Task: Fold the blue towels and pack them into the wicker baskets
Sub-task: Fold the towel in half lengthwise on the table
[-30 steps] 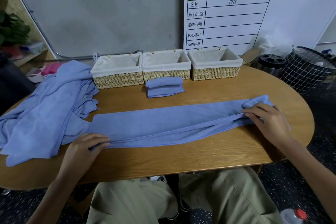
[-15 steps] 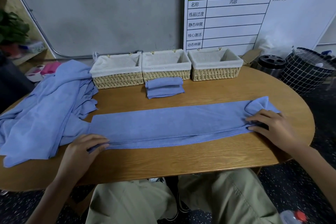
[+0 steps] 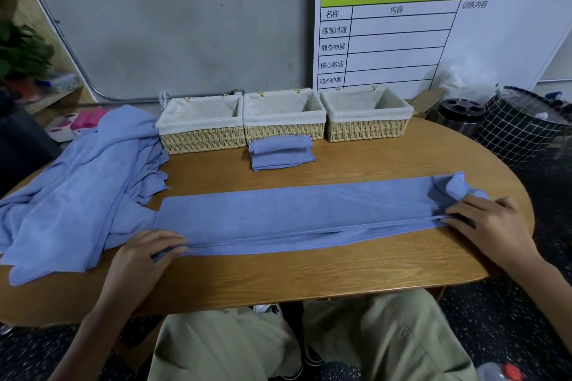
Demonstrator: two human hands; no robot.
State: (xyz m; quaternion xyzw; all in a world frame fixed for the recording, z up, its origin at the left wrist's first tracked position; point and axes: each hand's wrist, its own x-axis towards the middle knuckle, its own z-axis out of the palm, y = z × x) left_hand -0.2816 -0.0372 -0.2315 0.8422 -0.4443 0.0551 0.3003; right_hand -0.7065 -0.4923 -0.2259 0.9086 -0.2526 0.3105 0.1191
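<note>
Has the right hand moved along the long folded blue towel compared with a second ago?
Yes. The right hand has slid toward the person, away from the three wicker baskets, pulling the long folded blue towel flatter on the wooden table.

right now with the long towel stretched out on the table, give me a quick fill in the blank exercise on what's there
1. The number of wicker baskets in a row at the back of the table is ____.
2. The folded towel lies in front of the ____ basket.
3. The heap of unfolded towels lies at the table's ____ end.
4. The left hand and right hand hold the two ends of the long ____.

Missing words: three; middle; left; towel
</note>
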